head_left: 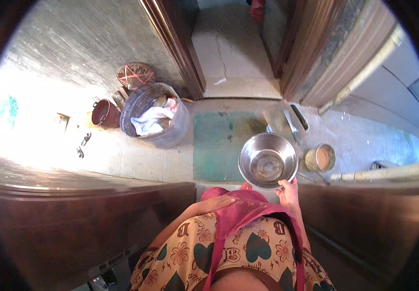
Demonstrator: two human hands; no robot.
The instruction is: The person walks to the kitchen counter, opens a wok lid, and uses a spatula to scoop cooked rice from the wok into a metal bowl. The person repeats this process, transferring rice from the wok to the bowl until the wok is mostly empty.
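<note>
Metal bowl (268,164), beyond right hand (289,193), rim gripped

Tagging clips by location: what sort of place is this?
Probably a passage or entryway of a home: there is a dark wooden door frame opposite, a green mat or patch on the floor in front, and a large tub holding cloth to the left.

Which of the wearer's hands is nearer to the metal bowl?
Right. The right hand grips the rim of the bowl at its near right side; the left hand rests on the apron, apart from it.
</note>
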